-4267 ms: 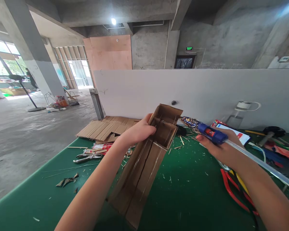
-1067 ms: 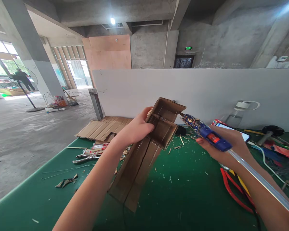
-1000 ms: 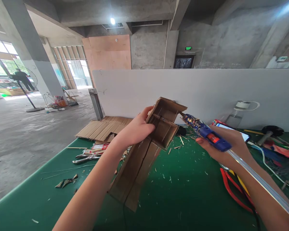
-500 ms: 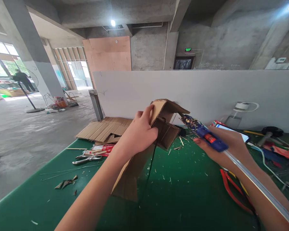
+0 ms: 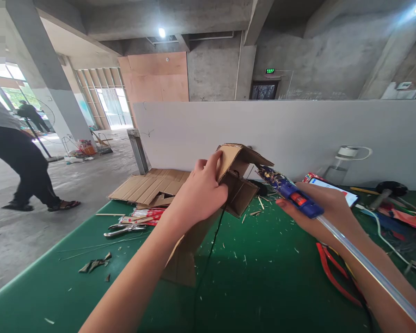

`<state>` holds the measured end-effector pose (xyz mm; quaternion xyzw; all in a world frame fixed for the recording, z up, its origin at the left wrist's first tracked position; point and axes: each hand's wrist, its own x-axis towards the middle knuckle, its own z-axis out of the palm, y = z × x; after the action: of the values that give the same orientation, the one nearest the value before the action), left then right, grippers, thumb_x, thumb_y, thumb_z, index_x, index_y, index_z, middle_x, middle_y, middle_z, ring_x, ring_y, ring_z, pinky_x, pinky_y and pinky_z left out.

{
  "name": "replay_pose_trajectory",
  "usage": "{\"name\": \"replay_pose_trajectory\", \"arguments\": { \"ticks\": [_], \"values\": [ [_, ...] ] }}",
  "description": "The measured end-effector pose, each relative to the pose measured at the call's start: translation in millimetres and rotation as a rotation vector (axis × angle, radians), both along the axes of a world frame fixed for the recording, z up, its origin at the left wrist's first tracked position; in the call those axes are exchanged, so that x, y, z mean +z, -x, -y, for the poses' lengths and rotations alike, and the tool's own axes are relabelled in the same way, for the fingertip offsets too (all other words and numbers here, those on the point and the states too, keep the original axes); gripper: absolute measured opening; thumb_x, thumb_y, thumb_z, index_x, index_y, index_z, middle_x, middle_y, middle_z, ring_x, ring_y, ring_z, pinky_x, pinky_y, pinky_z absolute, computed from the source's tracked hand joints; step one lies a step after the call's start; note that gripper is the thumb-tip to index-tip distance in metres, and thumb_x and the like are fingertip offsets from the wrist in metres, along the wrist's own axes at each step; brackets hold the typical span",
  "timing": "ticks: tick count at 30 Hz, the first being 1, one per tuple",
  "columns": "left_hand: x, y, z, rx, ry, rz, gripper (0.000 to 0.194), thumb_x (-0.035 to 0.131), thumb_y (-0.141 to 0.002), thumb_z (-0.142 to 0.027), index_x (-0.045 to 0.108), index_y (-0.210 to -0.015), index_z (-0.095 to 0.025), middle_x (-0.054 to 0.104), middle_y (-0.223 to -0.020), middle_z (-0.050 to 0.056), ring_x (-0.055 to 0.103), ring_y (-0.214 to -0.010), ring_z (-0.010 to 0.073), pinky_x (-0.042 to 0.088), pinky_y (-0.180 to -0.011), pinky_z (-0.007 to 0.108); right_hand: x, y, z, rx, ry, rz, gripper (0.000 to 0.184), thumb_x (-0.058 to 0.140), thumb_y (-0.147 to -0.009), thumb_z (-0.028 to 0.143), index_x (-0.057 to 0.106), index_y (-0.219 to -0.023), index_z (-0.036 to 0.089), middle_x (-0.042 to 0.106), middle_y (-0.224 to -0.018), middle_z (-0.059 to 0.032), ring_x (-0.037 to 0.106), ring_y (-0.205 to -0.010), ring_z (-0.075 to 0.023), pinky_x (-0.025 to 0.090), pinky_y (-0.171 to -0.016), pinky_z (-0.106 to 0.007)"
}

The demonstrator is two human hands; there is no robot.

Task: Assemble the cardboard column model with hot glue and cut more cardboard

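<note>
My left hand [image 5: 206, 189] grips a folded cardboard piece [image 5: 241, 196] by its left side, thumb and fingers pressed on it, above the green table. It has a bent flap along the top and an open, box-like inside. In my right hand [image 5: 322, 206] is a blue glue gun [image 5: 298, 199] with a long clear glue stick [image 5: 364, 266] coming out of its back. The gun's grimy nozzle points left, right by the edge of the cardboard flap; whether they touch I cannot tell. A thin dark cord [image 5: 215, 236] hangs below the cardboard.
Flat cardboard [image 5: 149, 185], silver pliers [image 5: 125, 229] and scraps lie left on the green table [image 5: 249, 286]. Red-handled pliers [image 5: 336, 273], a lit phone [image 5: 336, 189] and a clear bottle [image 5: 336, 173] are at right. A white partition [image 5: 280, 129] stands behind. A person [image 5: 17, 152] walks at left.
A person has come into view at the far left. My right hand and the glue gun have shifted slightly left; my left hand keeps its hold on the cardboard.
</note>
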<state>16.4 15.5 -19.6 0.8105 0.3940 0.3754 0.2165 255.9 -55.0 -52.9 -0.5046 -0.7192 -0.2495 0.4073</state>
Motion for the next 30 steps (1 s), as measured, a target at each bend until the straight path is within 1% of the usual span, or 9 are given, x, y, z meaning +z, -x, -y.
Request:
{"name": "replay_pose_trajectory", "arguments": {
  "ticks": [4,9,16,20,25,30],
  "values": [
    [-0.3,0.1,0.2,0.003,0.014,-0.019,0.071,0.048,-0.079,-0.021,0.025,-0.144,-0.036,0.04,-0.13,0.012,0.048,-0.11,0.0349,0.037,-0.097,0.06,1.3,-3.7,-0.5,-0.012,0.001,0.074,0.027,0.058,-0.086,0.043,0.051,-0.07,0.023,0.055,-0.058,0.0004,0.051,-0.051,-0.0143,0.037,-0.051,-0.029],
    [-0.7,0.7,-1.9,0.007,0.001,-0.003,0.071,0.049,-0.078,-0.019,0.027,-0.144,-0.035,0.041,-0.128,0.012,0.047,-0.112,0.0354,0.035,-0.101,0.061,3.8,-6.9,-1.1,-0.001,-0.046,0.127,0.027,0.059,-0.085,0.042,0.049,-0.068,0.024,0.055,-0.055,0.0011,0.05,-0.048,-0.0134,0.036,-0.047,-0.028],
    [-2.7,0.1,-6.0,0.031,-0.029,-0.017,0.07,0.047,-0.078,-0.019,0.027,-0.144,-0.035,0.043,-0.127,0.012,0.051,-0.11,0.0331,0.039,-0.099,0.06,-0.3,-8.4,-3.5,0.016,-0.096,0.161,0.025,0.058,-0.087,0.04,0.049,-0.071,0.023,0.053,-0.056,0.0029,0.05,-0.048,-0.0115,0.037,-0.048,-0.025],
    [-3.8,-0.4,-5.8,0.024,-0.047,-0.002,0.071,0.048,-0.077,-0.019,0.029,-0.144,-0.035,0.045,-0.126,0.013,0.053,-0.108,0.0348,0.041,-0.096,0.062,2.8,-6.8,-2.2,0.016,-0.101,0.205,0.024,0.058,-0.087,0.038,0.05,-0.071,0.022,0.053,-0.056,0.0024,0.052,-0.049,-0.0117,0.038,-0.048,-0.024],
    [-3.3,-1.9,-3.1,0.026,-0.044,-0.012,0.073,0.048,-0.077,-0.019,0.028,-0.145,-0.036,0.045,-0.126,0.014,0.053,-0.103,0.0368,0.043,-0.089,0.064,6.3,-4.1,-1.6,-0.014,-0.108,0.234,0.022,0.06,-0.086,0.036,0.052,-0.072,0.021,0.053,-0.055,0.0022,0.052,-0.047,-0.0118,0.037,-0.047,-0.024],
    [-4.6,-2.8,-4.9,0.036,-0.046,-0.01,0.073,0.048,-0.077,-0.018,0.028,-0.145,-0.034,0.044,-0.127,0.014,0.054,-0.103,0.0368,0.043,-0.089,0.064,4.9,-3.0,-1.7,-0.004,-0.112,0.238,0.022,0.058,-0.087,0.034,0.052,-0.071,0.021,0.051,-0.054,0.003,0.052,-0.047,-0.0113,0.038,-0.047,-0.024]
  ]
}}
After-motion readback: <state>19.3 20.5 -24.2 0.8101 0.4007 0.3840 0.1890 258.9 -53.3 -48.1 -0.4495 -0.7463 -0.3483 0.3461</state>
